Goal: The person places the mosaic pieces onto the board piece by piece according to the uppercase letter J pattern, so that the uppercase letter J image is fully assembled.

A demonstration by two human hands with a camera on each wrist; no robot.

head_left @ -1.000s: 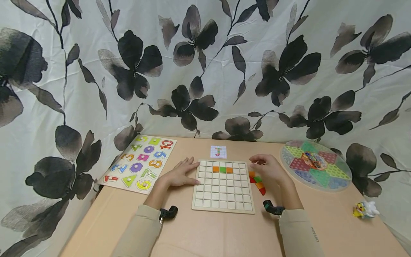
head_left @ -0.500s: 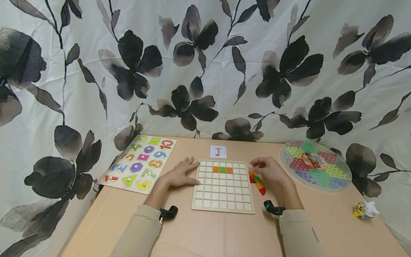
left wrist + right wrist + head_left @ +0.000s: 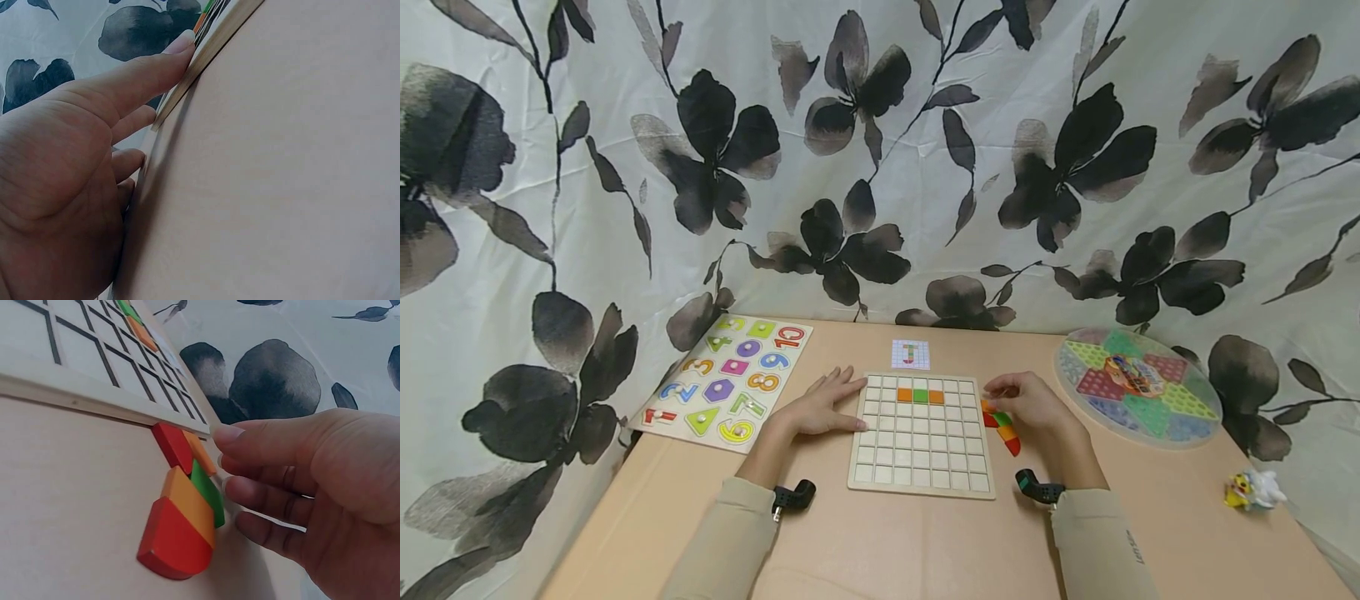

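Observation:
A square wooden grid board (image 3: 921, 454) with white cells lies on the table, with an orange, a green and an orange tile (image 3: 921, 397) side by side in an upper row. At its left edge my left hand (image 3: 822, 406) rests with fingers spread, thumb tip on the rim. Beyond the right edge my right hand (image 3: 1033, 400) hovers with bent fingers, holding nothing visible. In the right wrist view, its thumb and fingertips are close to an orange piece (image 3: 200, 453). Beside that lie a red piece (image 3: 173, 447), a green piece (image 3: 208, 494), another orange piece (image 3: 187, 497) and a rounded red piece (image 3: 177, 540).
A small card (image 3: 910, 355) with a J-shaped pattern lies behind the board. To the left is a number puzzle board (image 3: 696, 390); to the right, a round star-patterned game board (image 3: 1138, 386). A small toy figure (image 3: 1255, 489) stands near the table's right edge. Floral cloth (image 3: 970, 200) hangs behind.
My right hand has shifted very slightly, its fingertips lowering toward the small pieces. The left hand and the tiles on the board stay as they were.

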